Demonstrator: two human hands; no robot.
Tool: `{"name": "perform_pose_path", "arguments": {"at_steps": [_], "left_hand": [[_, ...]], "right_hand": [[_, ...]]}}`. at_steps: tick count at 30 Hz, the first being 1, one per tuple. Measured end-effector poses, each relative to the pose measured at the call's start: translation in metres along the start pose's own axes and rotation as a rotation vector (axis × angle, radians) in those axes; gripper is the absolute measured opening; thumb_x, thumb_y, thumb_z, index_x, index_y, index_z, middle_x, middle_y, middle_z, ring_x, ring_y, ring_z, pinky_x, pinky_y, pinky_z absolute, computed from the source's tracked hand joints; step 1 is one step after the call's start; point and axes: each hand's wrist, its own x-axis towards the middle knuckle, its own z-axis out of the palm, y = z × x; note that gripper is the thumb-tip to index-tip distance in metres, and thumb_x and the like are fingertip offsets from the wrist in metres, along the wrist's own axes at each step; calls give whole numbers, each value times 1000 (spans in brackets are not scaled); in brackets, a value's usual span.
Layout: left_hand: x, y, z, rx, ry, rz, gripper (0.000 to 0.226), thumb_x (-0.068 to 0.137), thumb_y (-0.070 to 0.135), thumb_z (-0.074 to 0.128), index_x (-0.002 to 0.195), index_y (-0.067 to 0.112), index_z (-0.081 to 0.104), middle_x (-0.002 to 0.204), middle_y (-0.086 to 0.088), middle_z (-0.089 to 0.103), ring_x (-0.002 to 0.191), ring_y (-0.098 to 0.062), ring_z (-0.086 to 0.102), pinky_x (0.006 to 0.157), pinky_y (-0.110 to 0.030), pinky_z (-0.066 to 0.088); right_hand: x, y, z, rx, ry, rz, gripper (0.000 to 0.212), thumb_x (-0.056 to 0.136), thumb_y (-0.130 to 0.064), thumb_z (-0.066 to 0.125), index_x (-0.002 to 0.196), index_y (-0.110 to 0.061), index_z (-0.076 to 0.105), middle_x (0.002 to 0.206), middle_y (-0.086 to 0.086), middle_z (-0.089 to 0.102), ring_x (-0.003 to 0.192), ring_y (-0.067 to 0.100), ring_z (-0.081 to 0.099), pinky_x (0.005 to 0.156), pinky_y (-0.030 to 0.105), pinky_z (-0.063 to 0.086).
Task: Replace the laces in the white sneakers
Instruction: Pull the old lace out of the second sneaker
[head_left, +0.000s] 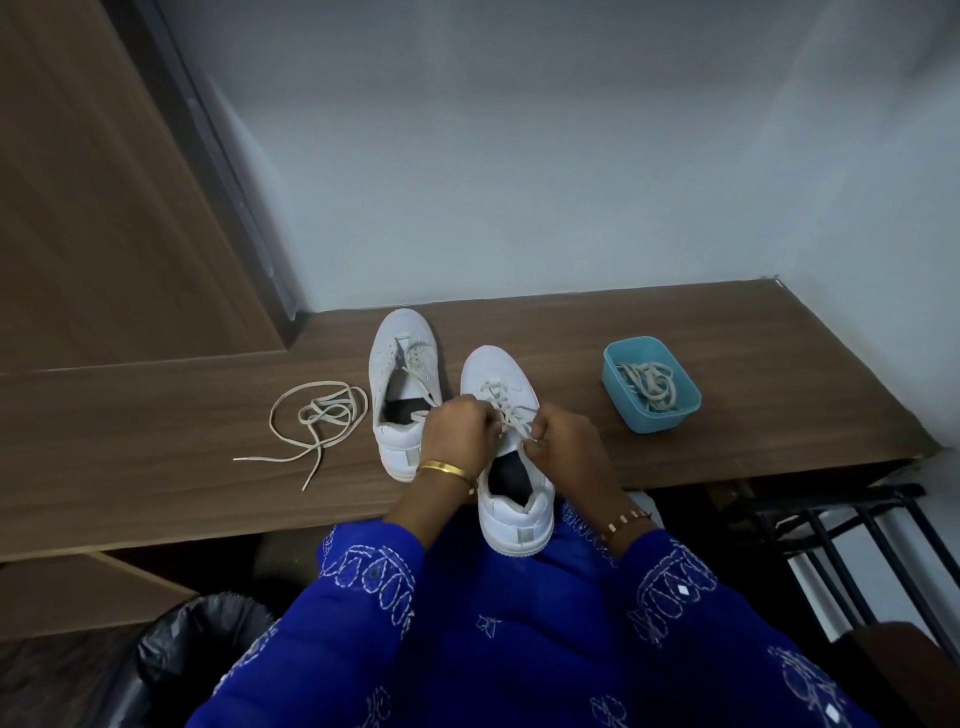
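Over the near sneaker, both hands pinch its lace: the left hand and the right hand each grip a strand at the upper eyelets, probably to work it through. Its heel overhangs the shelf edge, close for reach. Beside it stands the second sneaker, partly laced. A loose lace lies left; more laces fill the blue tub right.
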Motion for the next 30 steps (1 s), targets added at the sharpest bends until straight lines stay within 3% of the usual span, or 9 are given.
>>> {"name": "perform_pose_path", "arguments": {"at_steps": [5,8,10,12,17,20,23,26,30], "left_hand": [[-1,-17,-28,-552,367,-330,15,87,11,57,80,4,68,82,-16,68,78,-29,61,69,-27,45],[6,-38,-57,-736,628,-564,29,91,12,51,62,13,47,72,-18,55,69,-24,49,65,-35,41],[5,-46,-65,-547,508,-536,29,91,14,51,64,5,50,75,-26,56,68,-25,46,59,-30,27],[3,-45,-58,-337,312,-478,23,91,13,50,87,-6,63,89,-29,62,79,-36,55,63,-32,32],[-10,-24,-23,-128,185,-321,54,82,12,56,129,-10,39,125,-30,48,117,-40,44,99,-42,34],[-24,-4,-4,-147,148,-104,50,78,15,50,123,-7,50,116,-26,54,107,-40,51,93,-43,40],[-38,5,2,-190,93,-14,30,82,20,47,96,1,66,86,-18,62,80,-35,59,67,-37,48],[-44,4,8,-144,73,22,34,79,31,45,85,7,68,70,-10,60,64,-28,57,52,-33,49],[-43,2,8,-228,66,-57,24,89,21,54,104,6,64,88,-15,64,82,-30,61,65,-35,46]], "right_hand": [[4,2,1,22,14,56,18,78,-3,64,70,-12,50,81,13,65,75,24,57,60,21,30],[6,4,1,52,8,95,31,76,-4,66,61,-18,43,74,8,61,68,16,52,57,17,28],[9,4,0,39,-27,102,28,76,-9,68,63,-18,46,73,2,57,68,13,51,56,17,28],[13,3,-2,42,-37,109,15,80,-16,67,74,-14,53,73,1,57,67,14,51,56,19,30],[20,-3,-1,-50,-36,-36,29,92,-18,50,120,-12,58,108,12,67,97,27,61,77,30,47],[24,-9,1,-158,-71,-120,31,93,-15,46,122,-14,60,111,13,67,101,29,61,83,35,49],[26,-11,-2,-196,-88,-129,22,92,-14,46,103,-8,65,96,15,68,90,30,61,73,35,46],[25,-10,-5,-226,-104,-149,17,93,-14,44,92,-5,58,87,16,65,83,33,60,65,35,42],[23,-7,-7,-340,-43,-165,13,93,-14,45,101,-6,51,93,13,63,86,30,61,63,30,35]]}}
